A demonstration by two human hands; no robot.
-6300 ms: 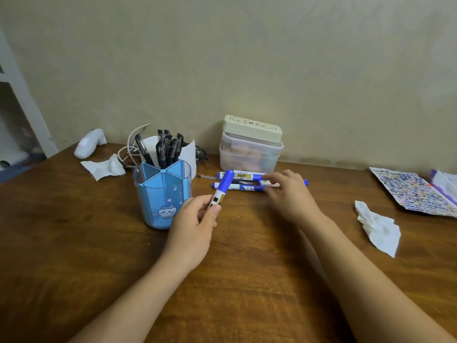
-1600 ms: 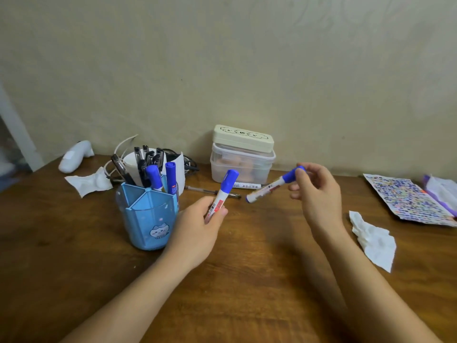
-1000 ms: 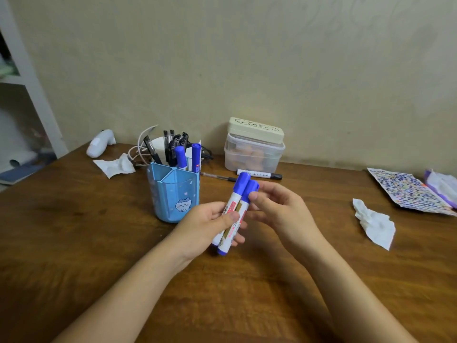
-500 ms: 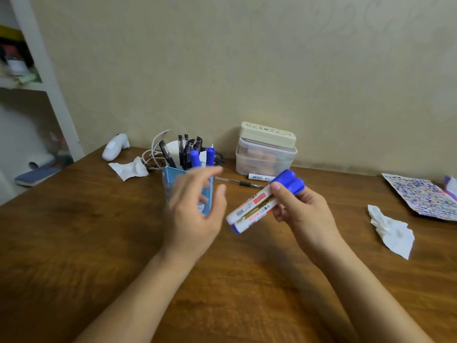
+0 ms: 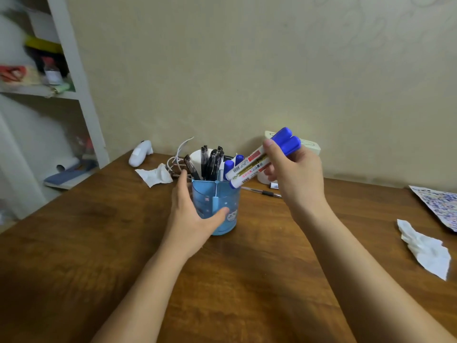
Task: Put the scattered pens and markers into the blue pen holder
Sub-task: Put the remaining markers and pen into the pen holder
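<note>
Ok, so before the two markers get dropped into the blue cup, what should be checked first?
1. Holder steady: ok, the left hand wraps its side.
2. Markers held firmly: ok, the right hand grips both near the caps.
3. Marker ends over the opening: ok, the low ends hang just above the right rim.
4. Room inside: cannot tell; black pens and two blue markers already fill the back compartments.
5. Markers upright enough to slide in: not ok, they are tilted.
6. Everything picked up: not ok, a pen lies on the table behind the holder.
</note>
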